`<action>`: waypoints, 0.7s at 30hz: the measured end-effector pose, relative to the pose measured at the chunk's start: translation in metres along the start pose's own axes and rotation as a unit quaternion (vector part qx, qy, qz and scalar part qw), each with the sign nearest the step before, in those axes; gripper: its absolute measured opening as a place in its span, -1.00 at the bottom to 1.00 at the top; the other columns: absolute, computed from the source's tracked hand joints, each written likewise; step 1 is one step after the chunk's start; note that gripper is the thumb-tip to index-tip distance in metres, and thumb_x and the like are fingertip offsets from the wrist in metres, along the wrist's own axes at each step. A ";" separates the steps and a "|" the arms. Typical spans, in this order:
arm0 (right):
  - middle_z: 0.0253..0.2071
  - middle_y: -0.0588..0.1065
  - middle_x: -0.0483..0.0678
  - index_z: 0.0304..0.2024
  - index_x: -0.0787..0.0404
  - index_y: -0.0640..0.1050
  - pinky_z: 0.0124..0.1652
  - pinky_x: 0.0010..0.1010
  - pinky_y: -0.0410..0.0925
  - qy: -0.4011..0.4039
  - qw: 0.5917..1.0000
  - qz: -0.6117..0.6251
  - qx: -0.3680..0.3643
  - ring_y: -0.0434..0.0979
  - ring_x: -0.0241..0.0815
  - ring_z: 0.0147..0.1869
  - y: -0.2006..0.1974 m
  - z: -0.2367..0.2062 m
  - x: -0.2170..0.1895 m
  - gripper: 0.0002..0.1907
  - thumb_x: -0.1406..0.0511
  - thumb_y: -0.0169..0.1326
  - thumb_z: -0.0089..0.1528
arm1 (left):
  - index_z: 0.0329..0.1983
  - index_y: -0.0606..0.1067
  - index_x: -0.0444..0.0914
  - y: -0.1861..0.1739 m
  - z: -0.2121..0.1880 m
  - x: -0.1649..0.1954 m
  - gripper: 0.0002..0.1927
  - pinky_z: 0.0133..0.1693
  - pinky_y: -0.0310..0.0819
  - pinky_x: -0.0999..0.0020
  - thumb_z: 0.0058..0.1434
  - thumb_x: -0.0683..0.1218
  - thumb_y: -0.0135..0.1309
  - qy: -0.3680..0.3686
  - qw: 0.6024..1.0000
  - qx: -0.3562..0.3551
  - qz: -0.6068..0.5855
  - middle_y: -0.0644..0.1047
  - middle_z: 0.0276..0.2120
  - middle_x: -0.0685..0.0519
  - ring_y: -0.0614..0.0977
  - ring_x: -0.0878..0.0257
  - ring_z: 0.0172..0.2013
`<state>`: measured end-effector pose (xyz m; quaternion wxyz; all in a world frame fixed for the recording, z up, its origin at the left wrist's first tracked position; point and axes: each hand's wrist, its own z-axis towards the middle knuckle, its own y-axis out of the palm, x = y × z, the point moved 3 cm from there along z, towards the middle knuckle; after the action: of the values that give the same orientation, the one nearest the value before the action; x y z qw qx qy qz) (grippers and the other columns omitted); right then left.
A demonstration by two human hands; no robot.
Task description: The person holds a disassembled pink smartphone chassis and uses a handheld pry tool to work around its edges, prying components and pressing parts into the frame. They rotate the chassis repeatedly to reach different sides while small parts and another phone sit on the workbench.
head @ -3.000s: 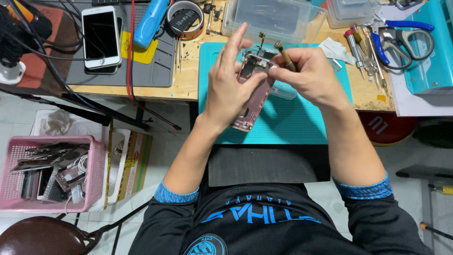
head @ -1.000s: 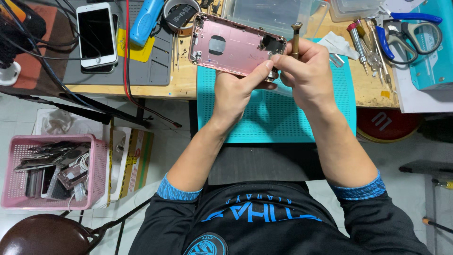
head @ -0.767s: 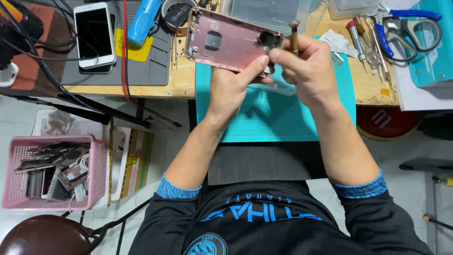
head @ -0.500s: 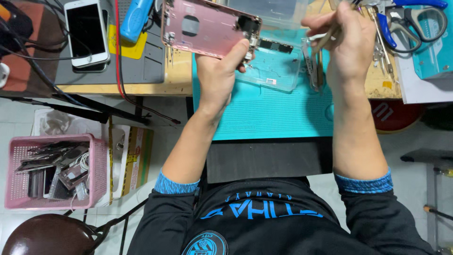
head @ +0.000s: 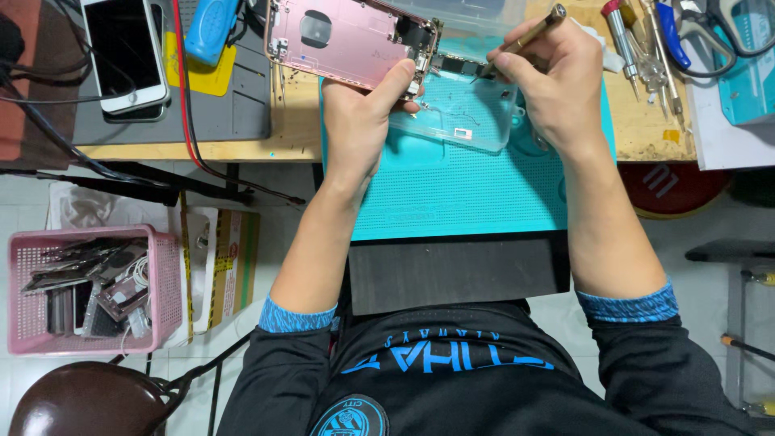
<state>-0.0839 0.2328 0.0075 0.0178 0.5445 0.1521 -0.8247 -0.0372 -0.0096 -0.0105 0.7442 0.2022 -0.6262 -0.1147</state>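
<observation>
Wooden bench carries teal mat.

Black jersey; blue cuffs, blue lettering, round chest crest

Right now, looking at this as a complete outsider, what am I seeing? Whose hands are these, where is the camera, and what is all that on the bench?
There is no machine here: a person works with two bare hands, and the single camera sits on their head, looking down. That is why you see their arms and dark shirt at the bottom.

The left hand grips a pink phone housing, its inside bared at one end. The right hand holds a slim brass-coloured tool, its tip close to that open end.

Below the hands lies a teal work mat with a clear plastic tray on it. On the wooden bench to the left lies a white phone; screwdrivers lie to the right. On the floor stands a pink basket of phone parts.
</observation>
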 end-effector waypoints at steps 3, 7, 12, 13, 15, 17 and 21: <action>-0.10 0.60 0.01 0.01 0.36 0.46 -0.02 -0.44 0.59 0.010 1.000 0.008 0.007 0.68 -0.23 -0.01 0.003 0.001 0.009 -0.84 0.53 0.18 0.45 | -0.13 0.55 -0.43 -0.004 0.000 0.001 -0.82 -0.37 0.65 0.36 0.29 -0.21 0.23 0.017 1.000 -0.006 -0.020 0.62 -0.27 -0.05 0.68 0.24 -0.34; -0.15 0.60 0.01 -0.02 0.36 0.45 -0.08 -0.44 0.58 0.016 1.000 -0.017 0.011 0.67 -0.23 -0.09 0.002 0.000 0.014 -0.84 0.53 0.18 0.44 | -0.12 0.55 -0.44 -0.006 -0.002 -0.002 -0.81 -0.36 0.65 0.36 0.30 -0.21 0.22 0.008 1.000 -0.003 -0.027 0.61 -0.27 -0.05 0.68 0.24 -0.34; -0.14 0.59 0.02 -0.01 0.37 0.45 -0.07 -0.43 0.59 0.009 1.000 -0.008 0.007 0.68 -0.22 -0.08 0.000 0.000 0.014 -0.84 0.54 0.19 0.45 | -0.12 0.56 -0.45 -0.006 -0.004 -0.005 -0.81 -0.35 0.64 0.37 0.30 -0.21 0.22 0.002 1.000 -0.005 -0.022 0.62 -0.27 -0.06 0.69 0.24 -0.32; -0.14 0.59 0.02 -0.01 0.38 0.45 -0.08 -0.43 0.59 0.008 1.000 -0.012 0.007 0.68 -0.22 -0.08 0.000 0.001 0.014 -0.84 0.54 0.19 0.45 | -0.12 0.56 -0.45 -0.006 -0.004 -0.005 -0.81 -0.35 0.64 0.37 0.30 -0.20 0.22 -0.001 1.000 -0.002 -0.020 0.62 -0.27 -0.05 0.69 0.24 -0.32; -0.14 0.60 0.03 -0.01 0.38 0.46 -0.09 -0.43 0.59 0.017 1.000 -0.007 0.007 0.68 -0.21 -0.09 -0.001 0.000 0.015 -0.84 0.54 0.18 0.44 | -0.13 0.56 -0.44 -0.007 -0.004 -0.005 -0.81 -0.36 0.65 0.37 0.29 -0.20 0.22 -0.005 1.000 0.004 -0.017 0.62 -0.27 -0.05 0.68 0.25 -0.32; -0.15 0.60 0.03 -0.02 0.38 0.46 -0.10 -0.43 0.59 0.023 1.000 -0.009 0.005 0.69 -0.21 -0.10 -0.001 0.000 0.016 -0.85 0.54 0.18 0.44 | -0.13 0.55 -0.44 -0.008 -0.004 -0.006 -0.81 -0.36 0.65 0.37 0.29 -0.20 0.22 -0.005 1.000 0.005 -0.021 0.62 -0.27 -0.05 0.68 0.25 -0.32; -0.15 0.60 0.06 -0.02 0.39 0.47 -0.10 -0.42 0.60 0.022 1.000 -0.008 0.003 0.69 -0.19 -0.10 -0.002 0.001 0.017 -0.85 0.54 0.19 0.44 | -0.14 0.55 -0.44 -0.010 -0.003 -0.006 -0.81 -0.37 0.65 0.37 0.28 -0.20 0.22 0.001 1.000 0.006 -0.025 0.61 -0.28 -0.04 0.68 0.25 -0.33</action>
<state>-0.0918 0.2366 -0.0072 0.0058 0.5614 0.1542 -0.8131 -0.0345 -0.0153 -0.0204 0.7403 0.2228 -0.6209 -0.1295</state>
